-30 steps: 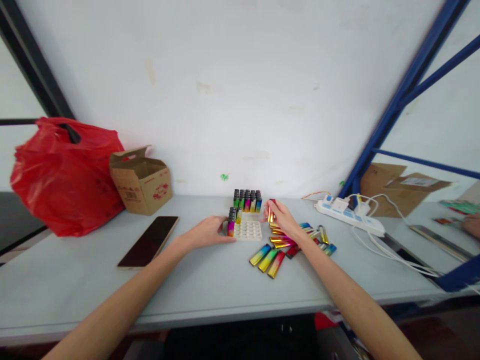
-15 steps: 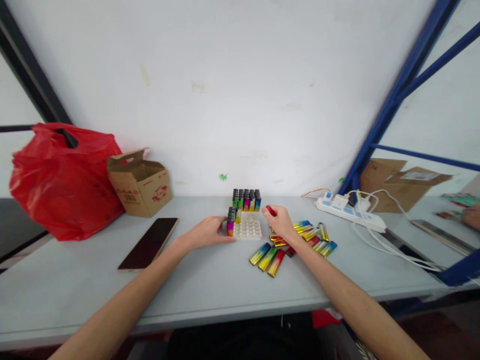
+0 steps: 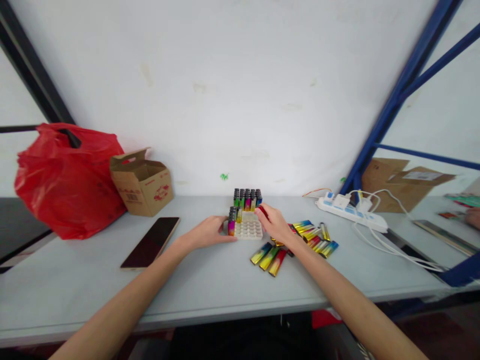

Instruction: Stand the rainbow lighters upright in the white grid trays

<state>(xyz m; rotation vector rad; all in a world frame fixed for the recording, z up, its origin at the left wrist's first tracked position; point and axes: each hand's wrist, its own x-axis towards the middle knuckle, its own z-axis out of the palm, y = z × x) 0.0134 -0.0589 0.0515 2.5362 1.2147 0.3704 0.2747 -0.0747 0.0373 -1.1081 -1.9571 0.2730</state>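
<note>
A white tray with round holes (image 3: 249,230) lies mid-table, with several upright lighters (image 3: 232,222) along its left side. My left hand (image 3: 212,232) rests at the tray's left edge, thumb along the front and fingers beside the lighters, seemingly steadying it. Over the tray's right side, my right hand (image 3: 273,221) pinches a red lighter (image 3: 263,212). Behind the tray stands a packed block of lighters (image 3: 247,200). Loose lighters lie to the right, partly under my right forearm, with three nearer the front (image 3: 268,259).
On the left are a red plastic bag (image 3: 71,180), an open cardboard box (image 3: 142,185) and a dark phone (image 3: 150,243). A white power strip (image 3: 350,215) with cables lies at the right, before a blue frame. Another person's hand (image 3: 473,217) shows at the far right edge.
My right hand has moved left with the red lighter, from beside the tray to over its right side. My left hand stays at the tray's left edge.
</note>
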